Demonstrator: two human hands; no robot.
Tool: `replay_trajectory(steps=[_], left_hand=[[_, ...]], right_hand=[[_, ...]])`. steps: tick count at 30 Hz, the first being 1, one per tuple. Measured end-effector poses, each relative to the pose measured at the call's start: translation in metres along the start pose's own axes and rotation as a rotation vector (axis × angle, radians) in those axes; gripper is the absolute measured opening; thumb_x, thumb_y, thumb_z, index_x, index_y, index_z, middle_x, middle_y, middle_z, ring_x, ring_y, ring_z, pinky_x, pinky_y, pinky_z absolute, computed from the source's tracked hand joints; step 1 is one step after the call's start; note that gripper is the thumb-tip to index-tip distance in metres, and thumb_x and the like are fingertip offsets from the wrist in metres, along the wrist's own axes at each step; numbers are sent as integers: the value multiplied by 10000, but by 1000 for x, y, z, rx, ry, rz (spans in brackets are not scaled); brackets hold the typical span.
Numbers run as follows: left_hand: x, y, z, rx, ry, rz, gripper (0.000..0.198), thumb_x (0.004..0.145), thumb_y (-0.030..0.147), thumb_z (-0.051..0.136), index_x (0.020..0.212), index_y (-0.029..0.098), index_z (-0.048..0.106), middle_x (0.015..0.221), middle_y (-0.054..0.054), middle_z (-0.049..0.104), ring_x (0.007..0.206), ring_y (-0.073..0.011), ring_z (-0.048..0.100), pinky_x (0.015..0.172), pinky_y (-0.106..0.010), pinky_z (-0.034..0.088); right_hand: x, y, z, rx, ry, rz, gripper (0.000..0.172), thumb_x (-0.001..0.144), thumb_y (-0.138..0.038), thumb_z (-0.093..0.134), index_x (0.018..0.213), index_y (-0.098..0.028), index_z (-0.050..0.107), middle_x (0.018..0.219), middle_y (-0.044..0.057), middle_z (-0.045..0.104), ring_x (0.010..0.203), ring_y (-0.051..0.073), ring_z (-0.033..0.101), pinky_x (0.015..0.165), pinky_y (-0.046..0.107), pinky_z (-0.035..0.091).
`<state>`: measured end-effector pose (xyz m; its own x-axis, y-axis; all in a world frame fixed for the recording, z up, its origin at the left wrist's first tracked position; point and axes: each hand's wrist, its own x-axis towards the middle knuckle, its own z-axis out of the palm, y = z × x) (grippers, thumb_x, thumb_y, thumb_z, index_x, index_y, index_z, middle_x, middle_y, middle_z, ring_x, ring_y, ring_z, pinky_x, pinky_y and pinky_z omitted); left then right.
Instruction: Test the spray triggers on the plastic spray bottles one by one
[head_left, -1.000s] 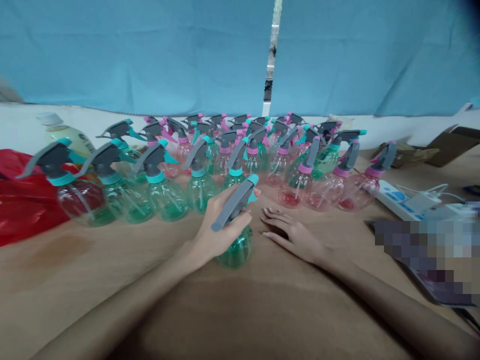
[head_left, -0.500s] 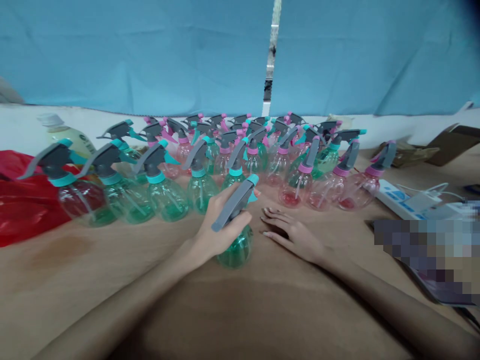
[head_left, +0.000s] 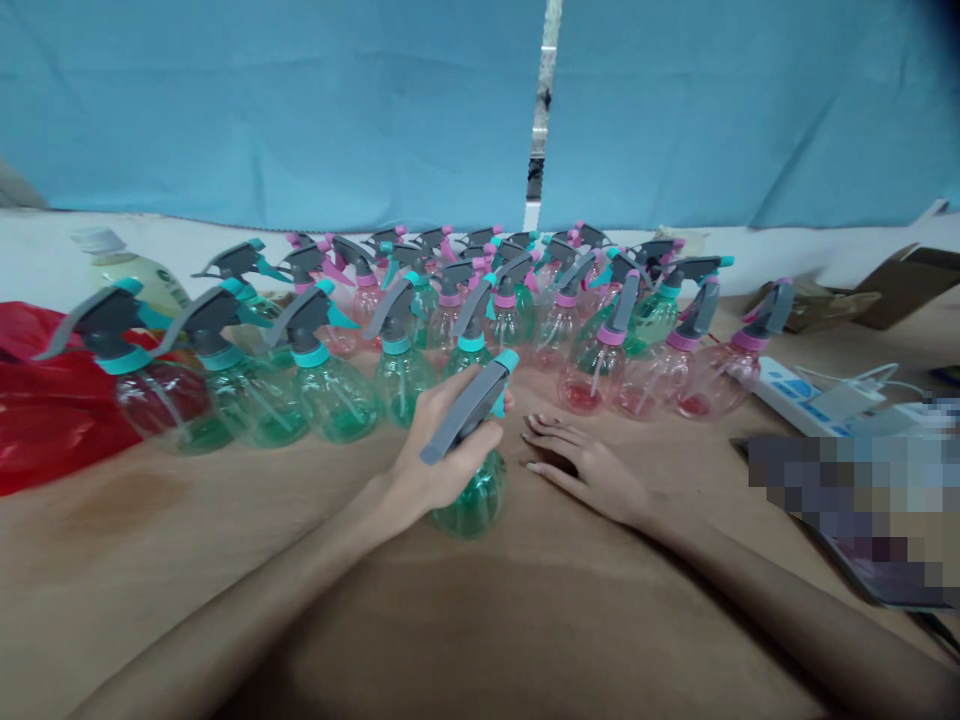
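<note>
My left hand (head_left: 442, 450) is wrapped round the neck of a green spray bottle (head_left: 474, 505) with a grey and turquoise trigger head. The bottle stands on the brown tabletop (head_left: 315, 620), and its collar is hidden by my fingers. To its right my right hand (head_left: 589, 470) lies flat on the table, fingers stretched out, holding nothing. Behind my left hand stand green spray bottles with turquoise collars, such as this bottle (head_left: 337, 405). Pink spray bottles with pink collars, among them this bottle (head_left: 586, 388), are beyond my right hand.
More spray bottles crowd the back against a white ledge (head_left: 45, 245). At left are a red plastic bag (head_left: 60, 420) and a white-capped bottle (head_left: 135, 270). A power strip (head_left: 795, 390), a cardboard piece (head_left: 911, 285) and a partly blurred-out dark flat object (head_left: 847, 540) lie at right.
The turquoise trigger under the nozzle sits closer to my left hand's fingers than before. Both hands and the bottle otherwise stay in place.
</note>
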<state>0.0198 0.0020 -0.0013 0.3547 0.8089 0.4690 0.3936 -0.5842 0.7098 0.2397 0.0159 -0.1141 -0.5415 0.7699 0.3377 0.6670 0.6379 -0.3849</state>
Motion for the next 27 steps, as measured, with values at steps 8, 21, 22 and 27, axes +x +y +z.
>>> replay_trajectory(steps=[8,21,22,27], left_hand=[[-1,-5,0,-7,-8,22,147,712,173,472,808,189,583,731,8,588,658,-136,550,612,-270,442],[-4,3,4,7,36,-101,335,733,185,480,1042,187,608,643,19,578,579,-131,498,545,-256,392],[-4,3,4,5,37,-99,335,734,186,481,1044,188,608,642,19,576,577,-131,498,545,-258,392],[-4,5,4,4,39,-112,327,737,184,477,1037,190,609,622,28,553,545,-123,470,525,-252,384]], right_hand=[[0,0,0,12,9,4,443,898,-439,435,1279,-223,503,1373,56,462,1303,210,364,1088,432,308],[0,-1,0,31,14,12,439,896,-441,439,1282,-239,496,1365,58,471,1295,218,377,1077,460,315],[0,-1,0,34,14,9,437,897,-440,439,1282,-241,496,1368,58,467,1295,220,377,1076,463,315],[0,-1,0,38,20,-1,432,896,-440,441,1280,-250,498,1369,51,465,1299,221,370,1077,469,315]])
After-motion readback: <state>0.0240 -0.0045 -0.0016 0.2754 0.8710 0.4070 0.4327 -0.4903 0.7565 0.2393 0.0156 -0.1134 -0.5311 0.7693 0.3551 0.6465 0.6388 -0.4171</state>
